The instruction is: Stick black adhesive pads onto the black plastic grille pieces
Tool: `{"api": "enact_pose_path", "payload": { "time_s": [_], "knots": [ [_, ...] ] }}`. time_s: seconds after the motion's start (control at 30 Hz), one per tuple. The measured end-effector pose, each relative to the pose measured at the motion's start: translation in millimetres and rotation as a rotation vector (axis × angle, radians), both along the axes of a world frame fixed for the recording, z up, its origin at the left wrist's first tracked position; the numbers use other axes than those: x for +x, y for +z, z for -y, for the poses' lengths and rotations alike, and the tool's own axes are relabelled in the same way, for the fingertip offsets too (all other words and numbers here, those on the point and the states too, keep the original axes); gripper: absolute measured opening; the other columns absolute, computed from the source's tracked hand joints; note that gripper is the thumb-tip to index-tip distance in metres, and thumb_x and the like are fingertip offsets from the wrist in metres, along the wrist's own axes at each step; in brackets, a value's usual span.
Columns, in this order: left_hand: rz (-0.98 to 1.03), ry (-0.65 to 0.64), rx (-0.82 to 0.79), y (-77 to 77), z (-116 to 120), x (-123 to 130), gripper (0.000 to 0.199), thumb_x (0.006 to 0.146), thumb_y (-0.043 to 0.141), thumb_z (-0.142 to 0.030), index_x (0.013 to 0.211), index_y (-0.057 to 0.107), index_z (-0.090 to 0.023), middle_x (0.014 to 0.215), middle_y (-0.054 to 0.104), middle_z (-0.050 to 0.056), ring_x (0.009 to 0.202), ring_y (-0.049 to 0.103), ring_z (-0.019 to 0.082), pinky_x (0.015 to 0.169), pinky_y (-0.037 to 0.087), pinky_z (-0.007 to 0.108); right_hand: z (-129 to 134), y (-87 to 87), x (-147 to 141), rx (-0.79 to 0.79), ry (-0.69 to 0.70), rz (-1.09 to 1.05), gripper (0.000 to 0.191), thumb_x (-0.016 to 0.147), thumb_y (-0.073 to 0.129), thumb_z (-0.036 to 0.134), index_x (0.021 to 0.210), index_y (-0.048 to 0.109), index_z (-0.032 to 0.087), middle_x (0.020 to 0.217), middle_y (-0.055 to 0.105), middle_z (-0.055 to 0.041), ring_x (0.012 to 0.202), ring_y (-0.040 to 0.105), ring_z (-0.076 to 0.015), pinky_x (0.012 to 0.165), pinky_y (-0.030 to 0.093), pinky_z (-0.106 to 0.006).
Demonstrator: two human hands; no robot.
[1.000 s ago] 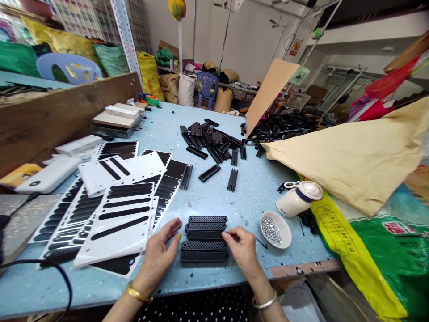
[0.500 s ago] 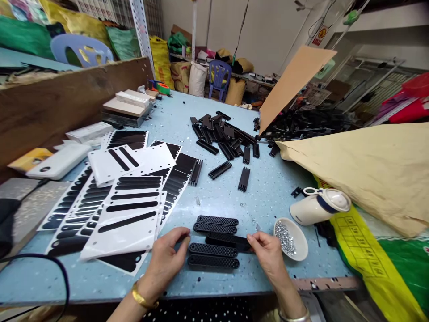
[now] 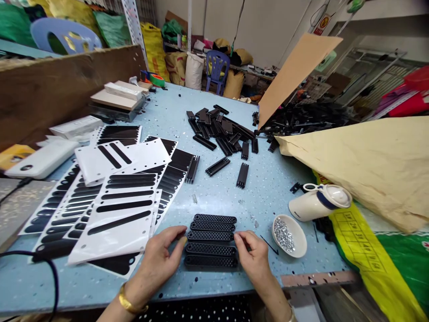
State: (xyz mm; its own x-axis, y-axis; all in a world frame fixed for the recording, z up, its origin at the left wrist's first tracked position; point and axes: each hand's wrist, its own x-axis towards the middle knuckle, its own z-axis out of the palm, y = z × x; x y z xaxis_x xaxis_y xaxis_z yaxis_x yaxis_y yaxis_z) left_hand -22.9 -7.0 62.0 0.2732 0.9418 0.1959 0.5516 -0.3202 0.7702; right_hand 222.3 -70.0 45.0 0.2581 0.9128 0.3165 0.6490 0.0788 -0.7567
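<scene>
I watch the left hand [image 3: 162, 254], thumb and fingers apart, just beside the left ends of the black, round-ended, lattice-faced bars [image 3: 211, 236], with the right hand [image 3: 254, 256] at their right ends, its grip unclear to me

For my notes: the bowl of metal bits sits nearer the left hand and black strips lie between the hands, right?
Not quite: the head view shows the bowl of metal bits nearer the right hand. The black strips lie between this hand and the left hand.
</scene>
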Motion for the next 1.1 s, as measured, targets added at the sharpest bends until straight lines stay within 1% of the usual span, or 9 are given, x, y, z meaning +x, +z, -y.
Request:
{"api": "enact_pose_path", "payload": {
  "time_s": [0.17,0.23,0.33,0.43,0.57,0.67,0.8,0.97,1.1],
  "knots": [
    [-0.010,-0.050,0.011,-4.5,-1.4,4.3,0.022,0.084,0.055,-0.033,0.092,0.073,-0.021,0.086,0.078,0.004,0.077,0.074,0.022,0.069,0.061,0.032,0.0,3.5,1.0,-0.024,0.039,0.031,0.030,0.093,0.051,0.028,0.072,0.069,0.017,0.061,0.061,-0.0041,0.056,0.057,-0.0167,0.054,0.045,-0.028],
    [0.002,0.028,-0.006,-5.2,-2.6,4.1,0.024,0.083,0.057,-0.037,0.094,0.072,-0.021,0.088,0.078,0.005,0.079,0.074,0.023,0.069,0.062,0.033,-3.8,5.5,3.1,-0.013,-0.008,-0.010,0.031,0.095,0.049,0.029,0.073,0.069,0.017,0.065,0.063,-0.0051,0.061,0.059,-0.0177,0.058,0.047,-0.029],
    [0.043,0.143,-0.041,-1.0,-8.7,5.7,0.038,0.085,0.055,-0.044,0.111,0.069,-0.021,0.109,0.075,0.007,0.095,0.072,0.027,0.079,0.061,0.037,-14.2,7.0,6.0,0.022,-0.101,-0.139,0.031,0.097,0.045,0.031,0.089,0.071,0.016,0.085,0.071,-0.0093,0.080,0.065,-0.0209,0.075,0.052,-0.033],
    [0.075,0.016,-0.131,6.9,-19.0,11.8,0.047,0.089,0.048,-0.048,0.124,0.064,-0.023,0.124,0.069,0.005,0.110,0.067,0.028,0.091,0.056,0.040,-24.8,6.5,3.2,0.000,-0.067,-0.245,0.032,0.098,0.044,0.034,0.101,0.071,0.017,0.099,0.072,-0.0099,0.094,0.066,-0.0222,0.087,0.052,-0.036],
    [0.089,-0.098,-0.223,10.5,-24.5,15.4,0.043,0.091,0.044,-0.049,0.118,0.068,-0.025,0.114,0.074,0.003,0.103,0.069,0.026,0.089,0.056,0.037,-25.8,5.6,-5.4,-0.025,-0.024,-0.284,0.032,0.098,0.045,0.034,0.099,0.073,0.018,0.096,0.073,-0.0082,0.092,0.067,-0.0212,0.084,0.052,-0.033],
    [0.090,-0.076,-0.231,6.3,-17.1,10.8,0.042,0.090,0.045,-0.050,0.116,0.069,-0.025,0.114,0.074,0.003,0.104,0.068,0.027,0.092,0.055,0.038,-18.5,5.6,-8.3,-0.014,-0.031,-0.296,0.032,0.098,0.045,0.033,0.097,0.073,0.018,0.094,0.073,-0.0082,0.090,0.067,-0.0209,0.083,0.053,-0.032],
    [0.151,0.027,-0.235,-1.0,0.8,10.7,0.051,0.091,0.044,-0.051,0.129,0.061,-0.022,0.129,0.066,0.005,0.118,0.061,0.028,0.104,0.047,0.043,-8.7,4.2,-12.5,0.012,-0.051,-0.290,0.032,0.099,0.044,0.032,0.110,0.069,0.016,0.109,0.071,-0.0108,0.102,0.065,-0.0226,0.093,0.051,-0.037],
    [0.242,0.120,-0.176,-8.1,18.5,32.4,0.053,0.095,0.039,-0.048,0.137,0.053,-0.018,0.142,0.055,0.008,0.131,0.050,0.027,0.113,0.038,0.045,-2.1,-6.8,-27.6,0.049,-0.088,-0.236,0.036,0.100,0.039,0.029,0.121,0.064,0.014,0.122,0.065,-0.0139,0.115,0.060,-0.0241,0.102,0.047,-0.045],
    [0.214,0.154,-0.145,-10.8,14.3,46.5,0.052,0.096,0.035,-0.045,0.133,0.055,-0.015,0.139,0.058,0.011,0.130,0.052,0.027,0.112,0.039,0.046,-7.7,-15.2,-32.5,0.087,-0.134,-0.193,0.036,0.101,0.038,0.029,0.118,0.064,0.012,0.117,0.067,-0.0150,0.111,0.061,-0.0235,0.100,0.049,-0.044]
  ]
}}
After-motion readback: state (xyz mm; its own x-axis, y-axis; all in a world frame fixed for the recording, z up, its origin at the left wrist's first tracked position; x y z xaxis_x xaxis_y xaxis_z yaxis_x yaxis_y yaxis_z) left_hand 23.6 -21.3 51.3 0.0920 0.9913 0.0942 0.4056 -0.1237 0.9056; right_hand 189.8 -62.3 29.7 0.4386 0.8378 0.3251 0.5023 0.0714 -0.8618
